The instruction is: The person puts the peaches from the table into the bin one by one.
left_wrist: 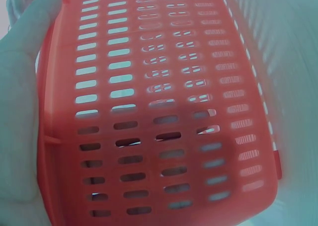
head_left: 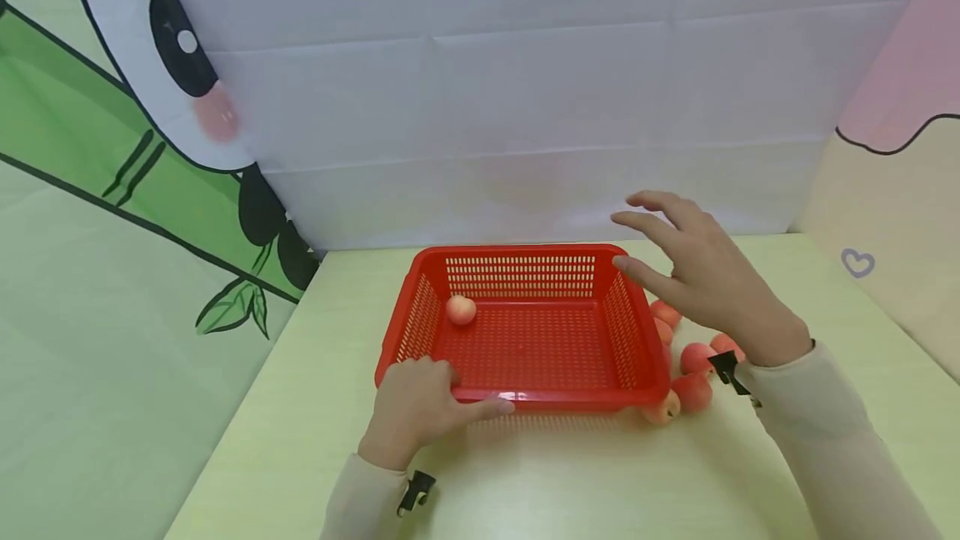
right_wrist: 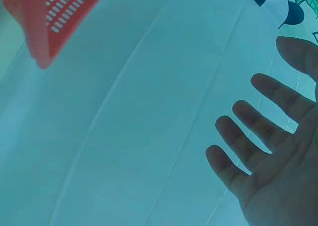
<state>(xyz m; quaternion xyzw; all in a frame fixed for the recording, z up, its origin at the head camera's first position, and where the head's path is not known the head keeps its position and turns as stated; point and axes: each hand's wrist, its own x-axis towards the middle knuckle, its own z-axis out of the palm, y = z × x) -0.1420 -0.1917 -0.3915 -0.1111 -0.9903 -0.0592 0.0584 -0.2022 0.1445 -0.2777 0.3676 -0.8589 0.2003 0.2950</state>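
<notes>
A red plastic basket (head_left: 525,348) with slotted walls sits on the table. One pale pink-yellow round fruit (head_left: 461,309), like a small peach or apple, lies inside near its left wall. My left hand (head_left: 416,407) grips the basket's near-left rim, thumb along the front edge and fingers over the inner side. In the left wrist view, the slotted wall (left_wrist: 149,87) fills most of the picture beside that hand. Over the basket's right rim, my right hand (head_left: 697,273) hovers with fingers spread and nothing in them; its palm (right_wrist: 283,181) shows bare in the right wrist view.
Several red-yellow fruits (head_left: 693,392) lie on the table against and beside the basket's right side, some partly hidden by it. A white cloth backdrop (head_left: 525,107) hangs behind the table (head_left: 300,440), with printed walls left and right.
</notes>
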